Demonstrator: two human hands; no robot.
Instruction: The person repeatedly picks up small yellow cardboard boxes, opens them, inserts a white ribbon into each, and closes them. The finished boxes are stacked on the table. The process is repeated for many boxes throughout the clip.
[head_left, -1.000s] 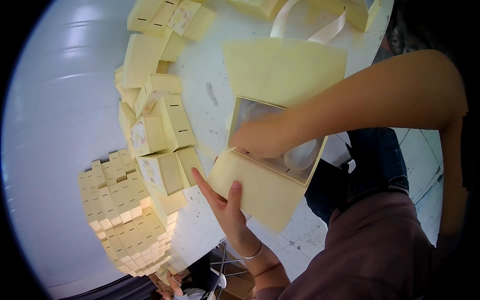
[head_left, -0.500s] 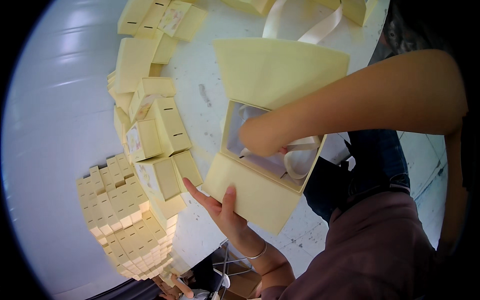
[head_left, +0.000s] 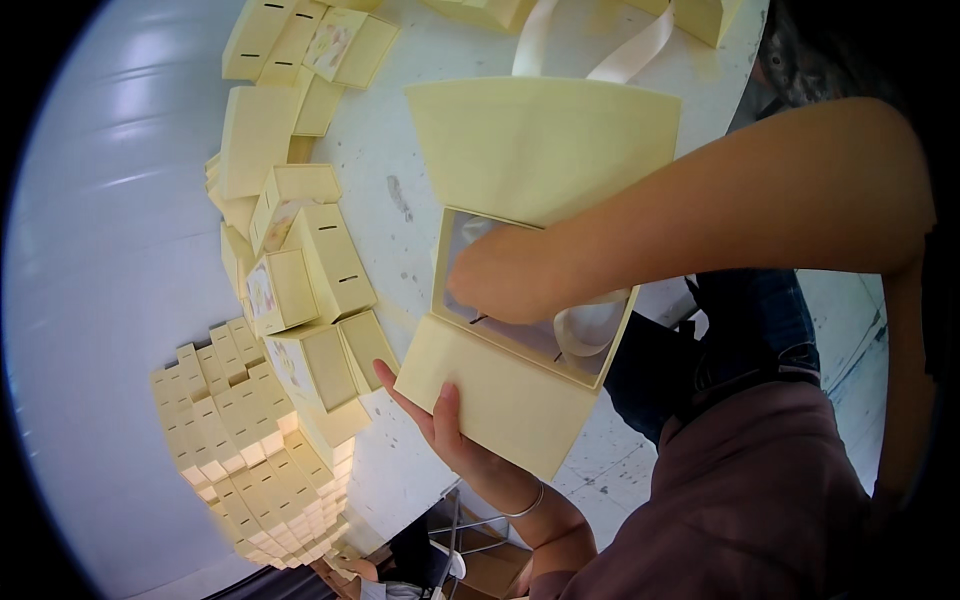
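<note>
A pale yellow box [head_left: 612, 350] with a white inside lies opened, with one wide flap [head_left: 545, 140] spread away from me and another flap [head_left: 500, 395] folded out toward my left hand. My left hand [head_left: 455, 430] is closed around that nearer flap, thumb on top and the other fingers partly beneath it. Inside the box rests my right hand [head_left: 500, 275], back of the hand upward, its fingers hidden. A white satin ribbon [head_left: 585, 335] loops at the box's right end, beside my right wrist.
Several pale yellow boxes [head_left: 335, 260] line the left side of the white table [head_left: 385, 150]. A tall stack of slotted boxes [head_left: 240, 420] stands at lower left. More white ribbon [head_left: 640, 45] trails at the far side. Another person's hand [head_left: 360, 570] shows at the bottom edge.
My right hand has moved left inside the box, and its fingertips have gone from sight. The box appears slightly farther left. My left hand keeps its hold on the flap.
</note>
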